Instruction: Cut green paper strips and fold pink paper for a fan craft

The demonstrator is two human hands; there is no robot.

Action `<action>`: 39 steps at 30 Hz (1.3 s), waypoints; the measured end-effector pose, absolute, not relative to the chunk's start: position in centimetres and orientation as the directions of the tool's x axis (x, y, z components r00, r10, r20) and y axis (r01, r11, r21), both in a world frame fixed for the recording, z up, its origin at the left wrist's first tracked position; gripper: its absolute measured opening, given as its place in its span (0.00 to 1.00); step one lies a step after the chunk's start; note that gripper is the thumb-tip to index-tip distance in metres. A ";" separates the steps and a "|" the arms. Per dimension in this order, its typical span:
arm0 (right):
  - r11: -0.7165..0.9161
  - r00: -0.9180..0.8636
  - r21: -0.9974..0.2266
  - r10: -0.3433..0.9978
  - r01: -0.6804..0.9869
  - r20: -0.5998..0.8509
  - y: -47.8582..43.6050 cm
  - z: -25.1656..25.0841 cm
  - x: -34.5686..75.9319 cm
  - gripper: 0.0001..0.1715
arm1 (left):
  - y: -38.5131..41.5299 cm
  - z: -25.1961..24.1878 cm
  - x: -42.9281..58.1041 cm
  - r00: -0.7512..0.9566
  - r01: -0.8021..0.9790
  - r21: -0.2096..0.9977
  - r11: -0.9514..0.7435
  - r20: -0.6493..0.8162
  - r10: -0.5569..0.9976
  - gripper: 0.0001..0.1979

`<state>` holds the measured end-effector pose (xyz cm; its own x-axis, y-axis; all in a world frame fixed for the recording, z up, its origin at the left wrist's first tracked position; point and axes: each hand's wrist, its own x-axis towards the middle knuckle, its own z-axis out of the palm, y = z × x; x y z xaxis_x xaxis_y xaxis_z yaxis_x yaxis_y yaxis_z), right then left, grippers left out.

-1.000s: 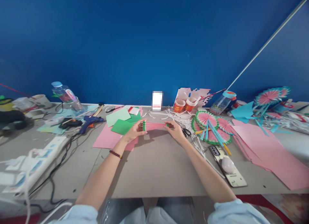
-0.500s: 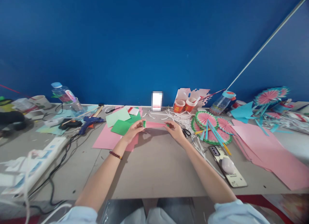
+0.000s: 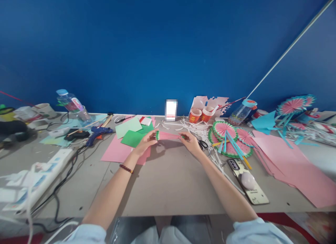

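Observation:
Both hands hold a pleated pink paper strip [image 3: 169,136] with green and white ends, just above the grey table [image 3: 168,188]. My left hand [image 3: 145,143] pinches its left end, fingers closed round the folds. My right hand [image 3: 191,142] pinches the right end. The strip is squeezed flat into a narrow bar between them.
Pink and green paper sheets [image 3: 123,140] lie left of the hands. Finished watermelon paper fans [image 3: 228,137], scissors [image 3: 202,144] and white paper trimmings lie to the right, with a phone [image 3: 248,186] and pink sheets [image 3: 291,167]. Two red cups [image 3: 201,115] stand behind. A glue gun [image 3: 98,133], bottle [image 3: 72,104] and cables lie left.
The pleated strip has been pressed narrower and lifted slightly; both hands have stayed almost in place.

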<state>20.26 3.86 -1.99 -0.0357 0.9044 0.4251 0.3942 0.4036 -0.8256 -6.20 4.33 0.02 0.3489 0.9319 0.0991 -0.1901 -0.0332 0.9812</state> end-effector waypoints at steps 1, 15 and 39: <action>0.402 -0.034 -0.827 0.905 0.392 0.424 3.8 -1.9 20.2 0.16 | 4.3 0.0 -6.2 0.367 -0.201 0.979 -0.023 0.097 0.925 0.29; 0.393 -0.034 -0.835 0.910 0.385 0.412 3.7 -2.0 20.1 0.17 | 4.6 0.2 -5.9 0.245 -0.111 0.989 -0.095 0.120 0.962 0.22; 0.616 -0.260 -0.304 0.656 0.727 0.708 1.7 -0.3 18.4 0.15 | 3.9 -0.4 -3.5 0.003 -0.225 0.955 -0.196 0.202 0.979 0.14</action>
<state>18.37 1.74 -0.34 -0.2602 0.6562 0.7083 0.7269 0.6160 -0.3037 -3.53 3.94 -0.39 0.0028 0.9795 0.2016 -0.2248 -0.1958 0.9545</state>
